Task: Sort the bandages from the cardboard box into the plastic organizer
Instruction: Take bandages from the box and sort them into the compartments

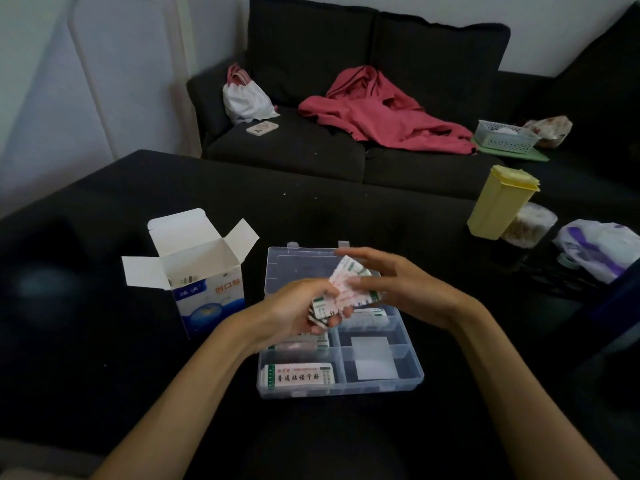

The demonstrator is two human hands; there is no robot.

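Note:
A clear plastic organizer (pixel 412 375) lies open on the black surface, lid flat behind it. Bandage stacks (pixel 299 375) fill its left and far compartments; the right near compartments show only pale bottoms. My left hand (pixel 298 310) grips a fanned bundle of white wrapped bandages (pixel 343 292) above the organizer. The fingers of my right hand (pixel 388 282) curl round the bundle's upper end, thumb on the top strip. The blue and white cardboard box (pixel 204 296) stands open to the left, a few bandages showing inside.
A yellow lidded container (pixel 498 202) and a clear tub of cotton swabs (pixel 528 225) stand at the right, next to a white and purple plastic bag (pixel 602 247). Behind is a dark sofa with a red jacket (pixel 377 112), a phone (pixel 262 127), a white bag and a basket.

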